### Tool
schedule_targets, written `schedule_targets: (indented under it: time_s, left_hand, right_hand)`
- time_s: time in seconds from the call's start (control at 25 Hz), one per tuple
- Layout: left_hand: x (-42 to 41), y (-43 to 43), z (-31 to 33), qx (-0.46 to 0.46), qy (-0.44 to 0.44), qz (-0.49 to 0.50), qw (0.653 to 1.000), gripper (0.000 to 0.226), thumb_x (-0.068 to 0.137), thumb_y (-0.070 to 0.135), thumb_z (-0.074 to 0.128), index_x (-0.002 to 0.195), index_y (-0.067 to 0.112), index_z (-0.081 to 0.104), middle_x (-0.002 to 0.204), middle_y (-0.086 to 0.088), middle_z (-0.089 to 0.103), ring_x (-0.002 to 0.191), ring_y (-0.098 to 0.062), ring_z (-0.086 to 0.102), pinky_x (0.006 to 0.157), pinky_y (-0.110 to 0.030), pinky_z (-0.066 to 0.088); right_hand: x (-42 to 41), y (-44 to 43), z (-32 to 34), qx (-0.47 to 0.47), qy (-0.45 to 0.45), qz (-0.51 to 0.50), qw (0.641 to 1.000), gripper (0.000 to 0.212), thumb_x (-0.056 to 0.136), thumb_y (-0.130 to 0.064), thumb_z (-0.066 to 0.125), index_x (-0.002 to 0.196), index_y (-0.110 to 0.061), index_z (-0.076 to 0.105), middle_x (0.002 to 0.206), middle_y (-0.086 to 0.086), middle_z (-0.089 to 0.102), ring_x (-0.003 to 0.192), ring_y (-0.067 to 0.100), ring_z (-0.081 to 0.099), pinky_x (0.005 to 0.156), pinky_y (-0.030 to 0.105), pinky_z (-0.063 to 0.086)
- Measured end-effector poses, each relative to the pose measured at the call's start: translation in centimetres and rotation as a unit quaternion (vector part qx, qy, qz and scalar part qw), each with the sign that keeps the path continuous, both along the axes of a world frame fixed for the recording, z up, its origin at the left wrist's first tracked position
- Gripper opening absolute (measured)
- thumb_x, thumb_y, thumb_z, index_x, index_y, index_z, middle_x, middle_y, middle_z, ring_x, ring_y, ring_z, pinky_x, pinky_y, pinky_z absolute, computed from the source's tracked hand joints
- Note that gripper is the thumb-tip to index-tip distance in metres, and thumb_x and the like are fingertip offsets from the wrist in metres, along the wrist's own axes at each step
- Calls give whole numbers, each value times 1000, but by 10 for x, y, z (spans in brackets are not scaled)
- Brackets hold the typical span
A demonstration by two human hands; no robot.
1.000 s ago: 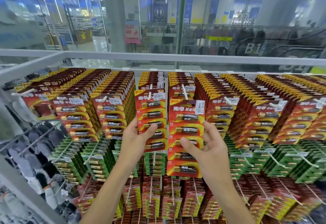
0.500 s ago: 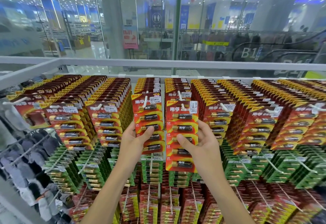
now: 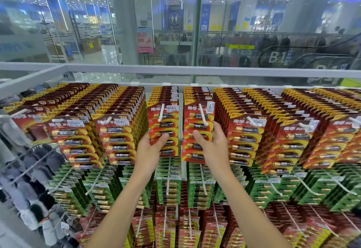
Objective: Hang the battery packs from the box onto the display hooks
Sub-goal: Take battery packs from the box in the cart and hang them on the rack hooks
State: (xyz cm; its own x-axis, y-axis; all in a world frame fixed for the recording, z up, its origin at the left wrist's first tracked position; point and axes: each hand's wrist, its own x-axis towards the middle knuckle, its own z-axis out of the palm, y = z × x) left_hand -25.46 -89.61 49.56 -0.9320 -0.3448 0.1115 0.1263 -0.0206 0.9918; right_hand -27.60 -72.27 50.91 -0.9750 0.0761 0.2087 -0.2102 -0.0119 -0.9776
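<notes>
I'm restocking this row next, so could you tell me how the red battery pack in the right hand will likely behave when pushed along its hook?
The red battery pack is a flat card of several cells: probably fairly stiff, heavy for its size. Hanging on one white hook, it may swing when pushed low, where the right hand grips.

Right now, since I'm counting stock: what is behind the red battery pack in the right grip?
Behind the red battery pack, held by the right grip, a row of matching packs runs back along the white hook. Only their top edges show; their fronts are covered.
</notes>
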Motion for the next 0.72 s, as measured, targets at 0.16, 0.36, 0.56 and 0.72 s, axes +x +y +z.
schedule_targets:
  time_s: [0.16,0.36,0.56,0.72]
  left_hand:
    - [0,1,-2,-16,-6,15,1000,30,96,37,70,124,28,68,112,11,77,106,-9,72,100,-41,56]
    - [9,2,-11,-11,-27,48,998,40,86,54,74,120,34,66,111,15,76,107,-9,71,102,-46,55]
    - [27,2,-24,-4,-58,50,997,27,90,47,73,111,34,60,113,13,70,101,0,65,104,-43,52]
    - [52,3,-39,-43,-86,36,995,53,96,46,67,141,27,49,138,9,56,103,8,55,90,-21,42]
  right_hand:
    - [-8,-6,-8,10,7,-14,1000,56,93,-39,74,143,-34,50,143,-11,61,133,13,57,111,50,49]
    - [-4,-10,-22,8,-31,-47,998,84,76,-68,78,144,-28,49,147,-1,57,135,20,56,112,48,47]
    - [12,-8,-46,5,-65,-39,997,42,94,-37,73,129,-19,61,117,-6,72,108,7,68,105,41,53]
    - [39,-7,-58,49,-101,-49,992,60,97,-37,70,150,-20,48,129,-9,63,119,10,62,105,36,51]
